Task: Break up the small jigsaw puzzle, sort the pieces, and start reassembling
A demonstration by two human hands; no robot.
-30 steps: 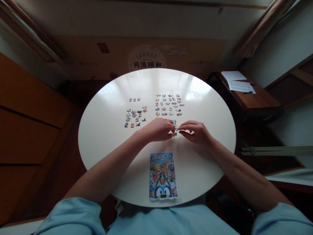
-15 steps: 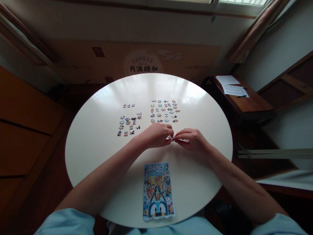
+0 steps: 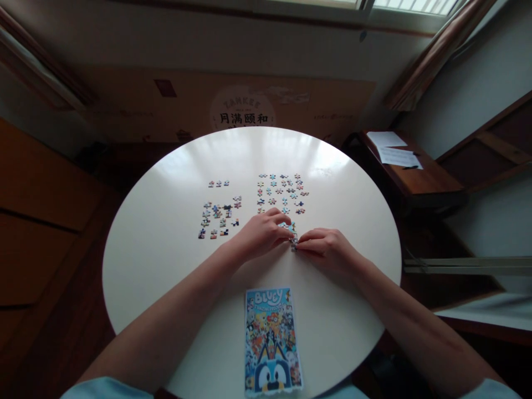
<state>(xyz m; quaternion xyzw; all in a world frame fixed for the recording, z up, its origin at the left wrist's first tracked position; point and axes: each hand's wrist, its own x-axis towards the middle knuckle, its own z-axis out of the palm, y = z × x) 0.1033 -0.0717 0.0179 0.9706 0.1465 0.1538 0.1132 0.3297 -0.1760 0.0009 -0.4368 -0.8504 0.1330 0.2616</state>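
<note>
A small cluster of joined jigsaw pieces [image 3: 293, 226], light blue at its far end, lies on the white table between my hands. My left hand [image 3: 264, 233] curls over its left side, fingertips and thumb gripping it and hiding part of it. From the right, my right hand [image 3: 330, 248] pinches a jigsaw piece [image 3: 293, 244] at the near end of the cluster. Whether that piece is fully joined I cannot tell. Beyond my left hand, loose jigsaw pieces [image 3: 285, 192] lie in rough rows. Another group of pieces [image 3: 216, 211] sits to the left.
The oval white table [image 3: 158, 277] fills the middle. A Bluey picture sheet [image 3: 273, 341] lies by its near edge. Three pieces [image 3: 219, 183] form a short row at the far left. On the right, a wooden side table [image 3: 436, 177] bears papers [image 3: 401, 157] and pens.
My hands have lowered the pieces towards the tabletop, and the blue part of the cluster now shows. My left fingers have spread a little. The view has shifted slightly.
</note>
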